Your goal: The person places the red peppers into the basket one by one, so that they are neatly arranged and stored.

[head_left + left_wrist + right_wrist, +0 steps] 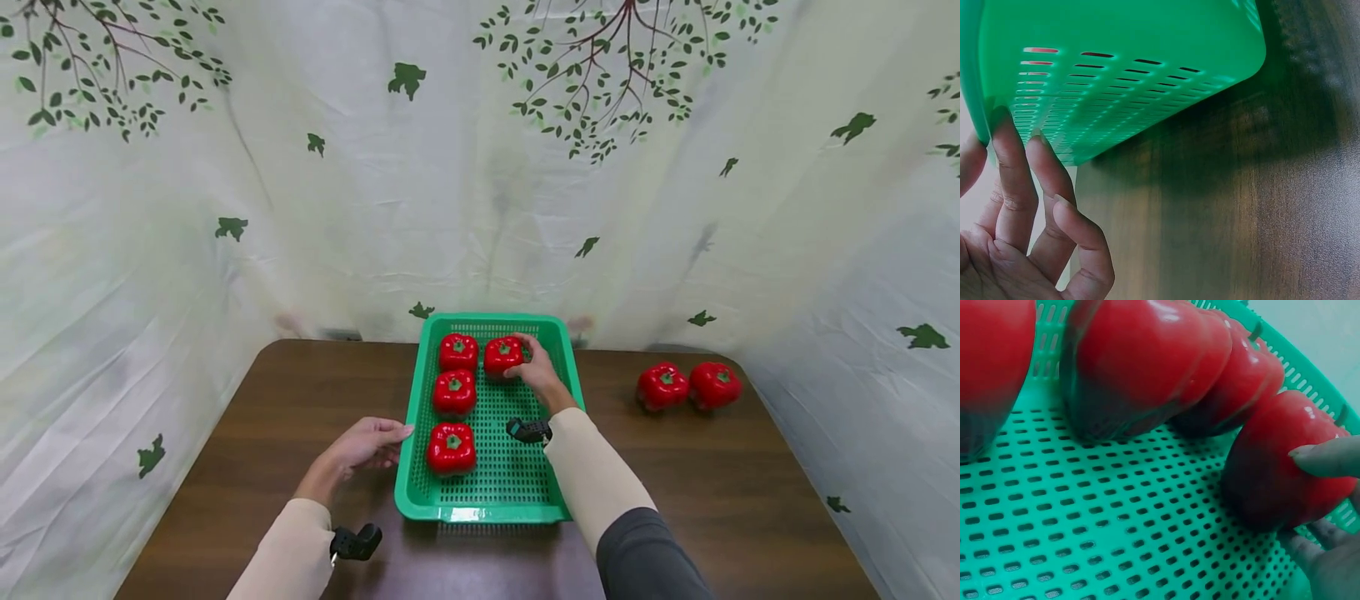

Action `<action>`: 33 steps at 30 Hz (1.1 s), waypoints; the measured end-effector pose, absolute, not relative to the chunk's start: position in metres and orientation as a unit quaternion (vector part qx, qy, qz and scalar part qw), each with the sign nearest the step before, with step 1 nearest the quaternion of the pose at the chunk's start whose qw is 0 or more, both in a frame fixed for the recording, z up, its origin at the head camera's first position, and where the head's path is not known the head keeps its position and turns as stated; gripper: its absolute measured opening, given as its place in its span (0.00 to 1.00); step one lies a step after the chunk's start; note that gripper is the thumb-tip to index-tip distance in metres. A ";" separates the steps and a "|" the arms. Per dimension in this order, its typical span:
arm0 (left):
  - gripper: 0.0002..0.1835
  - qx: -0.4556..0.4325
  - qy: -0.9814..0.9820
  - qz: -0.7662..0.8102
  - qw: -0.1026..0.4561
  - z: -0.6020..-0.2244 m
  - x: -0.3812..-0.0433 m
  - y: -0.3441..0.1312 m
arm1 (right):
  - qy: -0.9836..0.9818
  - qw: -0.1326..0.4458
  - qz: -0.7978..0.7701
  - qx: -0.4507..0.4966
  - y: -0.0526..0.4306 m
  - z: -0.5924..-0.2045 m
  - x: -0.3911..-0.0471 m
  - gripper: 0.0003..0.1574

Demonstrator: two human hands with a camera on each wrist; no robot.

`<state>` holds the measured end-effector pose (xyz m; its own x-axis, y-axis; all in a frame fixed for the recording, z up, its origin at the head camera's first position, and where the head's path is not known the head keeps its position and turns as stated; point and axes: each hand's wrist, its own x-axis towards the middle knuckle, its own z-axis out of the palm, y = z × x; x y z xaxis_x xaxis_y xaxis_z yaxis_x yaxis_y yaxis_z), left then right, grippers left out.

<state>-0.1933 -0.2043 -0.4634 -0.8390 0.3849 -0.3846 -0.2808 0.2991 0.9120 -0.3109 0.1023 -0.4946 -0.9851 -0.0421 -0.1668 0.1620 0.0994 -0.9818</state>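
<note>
A green perforated basket [517, 475] lies on the brown table with several red bell peppers inside. Three of them, such as the front pepper [451, 449], line its left side. My right hand [537, 367] grips another red bell pepper [502, 357] at the far right of the basket; in the right wrist view the thumb [1329, 457] lies on its side and fingers reach beneath. This pepper appears to stand on the basket floor. My left hand [367, 443] pinches the basket's left rim, thumb on top and fingers against the outer wall [1116, 37].
Two more red bell peppers, a left one [663, 386] and a right one [715, 385], sit side by side on the table [697, 475] at the right. Behind the table hangs a pale curtain [360, 208] with leaf prints.
</note>
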 end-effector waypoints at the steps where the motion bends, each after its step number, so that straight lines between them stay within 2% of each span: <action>1: 0.23 0.034 0.754 0.592 0.282 -0.463 -0.194 -0.204 | 0.739 0.074 -0.668 0.043 0.103 -0.495 -0.311 0.49; 33: 0.24 0.029 0.762 0.585 0.277 -0.464 -0.193 -0.203 | 0.756 0.099 -0.645 0.053 0.107 -0.482 -0.302 0.49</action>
<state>-0.1930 -0.2027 -0.4642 -0.8449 0.3674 -0.3888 -0.2803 0.3150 0.9068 -0.3022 0.1065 -0.4816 -0.9748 -0.0484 -0.2176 0.2073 0.1625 -0.9647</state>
